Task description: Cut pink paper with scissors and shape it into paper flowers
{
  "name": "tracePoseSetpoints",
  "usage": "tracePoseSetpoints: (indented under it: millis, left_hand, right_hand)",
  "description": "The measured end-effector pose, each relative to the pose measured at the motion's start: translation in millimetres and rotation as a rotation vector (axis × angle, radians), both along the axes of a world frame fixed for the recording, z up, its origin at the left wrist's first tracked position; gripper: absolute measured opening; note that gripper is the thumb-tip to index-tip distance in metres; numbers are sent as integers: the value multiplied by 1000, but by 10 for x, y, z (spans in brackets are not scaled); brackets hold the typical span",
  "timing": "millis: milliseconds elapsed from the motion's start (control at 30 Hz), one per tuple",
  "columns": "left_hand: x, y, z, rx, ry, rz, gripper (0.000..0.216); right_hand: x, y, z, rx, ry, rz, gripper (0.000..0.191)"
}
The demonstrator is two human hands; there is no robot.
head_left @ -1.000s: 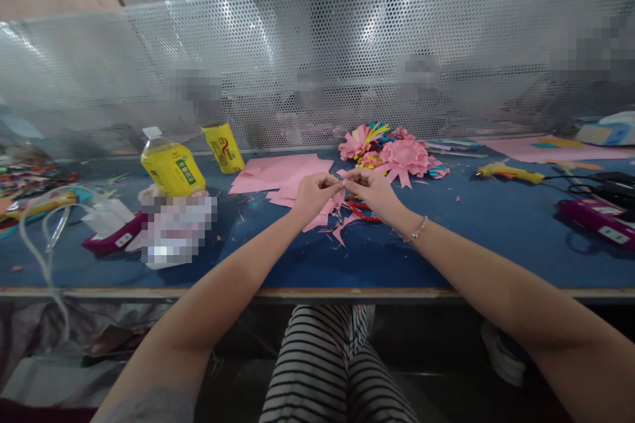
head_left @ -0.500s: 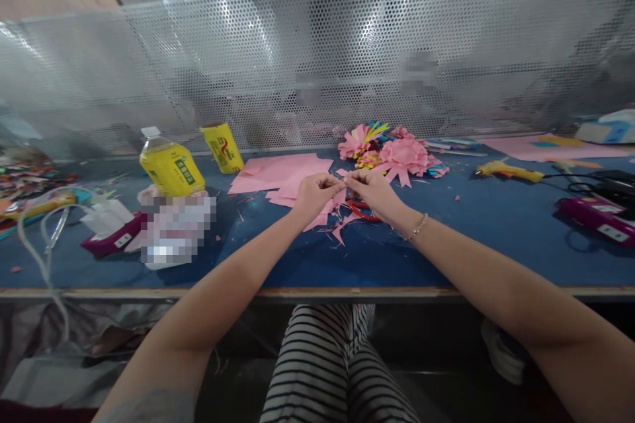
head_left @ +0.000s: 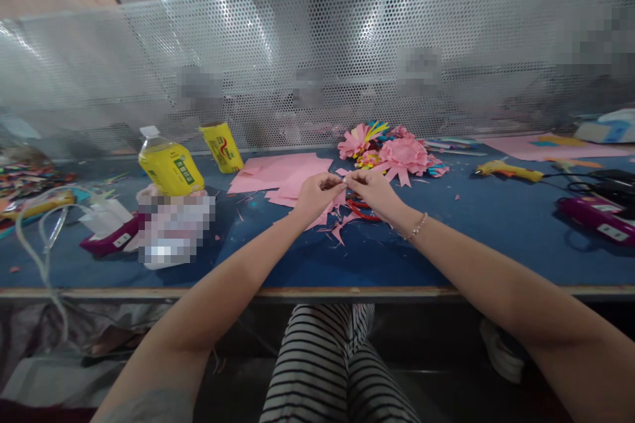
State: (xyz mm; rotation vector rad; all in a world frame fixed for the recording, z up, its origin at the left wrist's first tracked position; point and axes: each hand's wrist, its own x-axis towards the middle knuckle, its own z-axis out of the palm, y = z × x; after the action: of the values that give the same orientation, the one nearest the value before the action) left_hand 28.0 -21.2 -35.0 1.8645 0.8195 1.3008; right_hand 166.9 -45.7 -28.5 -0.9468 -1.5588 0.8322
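Observation:
My left hand [head_left: 317, 195] and my right hand [head_left: 370, 192] meet fingertip to fingertip above the table. Both are closed in a pinch; whatever lies between the fingers is too small to make out. Beneath my right hand shows a red loop [head_left: 364, 211], perhaps a scissors handle, mostly hidden. Pink paper scraps [head_left: 338, 231] lie under and in front of the hands. Behind my left hand is a stack of pink paper sheets [head_left: 282, 170]. Pink paper flowers [head_left: 404, 157] with yellow and blue strips sit just beyond my right hand.
At left stand a bottle of yellow liquid [head_left: 171, 165], a yellow can-like container [head_left: 221, 149] and a purple power strip [head_left: 112, 238] with cables. To the right lie a yellow glue gun [head_left: 510, 170] and another purple power strip [head_left: 598, 219]. A perforated metal screen [head_left: 278, 46] closes off the back.
Almost nothing differs. Both hands keep their pinch in the same place, with only a slight shift of the fingers.

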Motion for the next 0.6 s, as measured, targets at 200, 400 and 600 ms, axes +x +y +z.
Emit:
tracePoseSetpoints:
  millis: [200,400,600]
  left_hand:
    - [12,-1,5,-64,-5,10,18]
    - [-3,-41,42,-48,58,57,18]
    - [-7,-78,65,-65,32,32,18]
  right_hand:
    - [23,32,-27,107,-49,-92,13]
    - [15,35,-20,27,74,-29,14]
    - [19,34,-20,-56,169,25,17]
